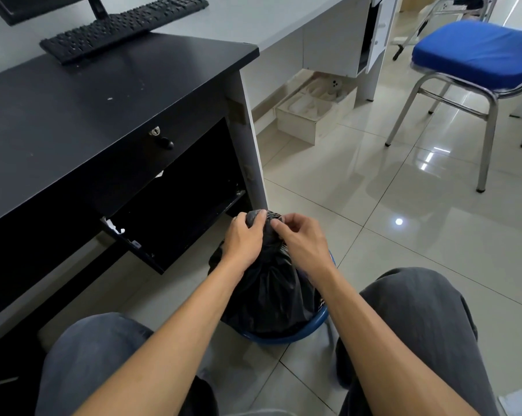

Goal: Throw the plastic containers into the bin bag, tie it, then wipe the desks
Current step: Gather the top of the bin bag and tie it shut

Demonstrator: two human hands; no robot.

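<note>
A black bin bag (pixel 265 295) sits in the lower centre of the frame. It lines a round blue bin (pixel 319 321) on a pale tiled floor (pixel 403 235), between the person's knees in grey trousers. The bag's mouth is gathered into a bunched neck at its top.

The left hand (pixel 244 243) wraps around that neck from the left, fingers curled over the plastic. The right hand (pixel 302 241) meets it from the right, thumb and forefinger pinching the tip of the gathered plastic, the other fingers loosely bent. No plastic containers are in view; they are likely inside the bag already.

This appears to be the tying step, with no finished knot to be seen. The next move probably calls for looping the neck around and drawing its end through while one hand holds the neck closed. Thin plastic may slip or tear if pulled hard.

A black desk (pixel 73 109) fills the left of the frame, just left of the bin. It has a drawer knob (pixel 166 143), and a keyboard (pixel 124 25) lies on it at upper left. A grey desk (pixel 253 16) runs along the top, and a blue-cushioned chair (pixel 475 52) stands at upper right. Wiping the desks lies ahead. No brand, label or writing can be read.
</note>
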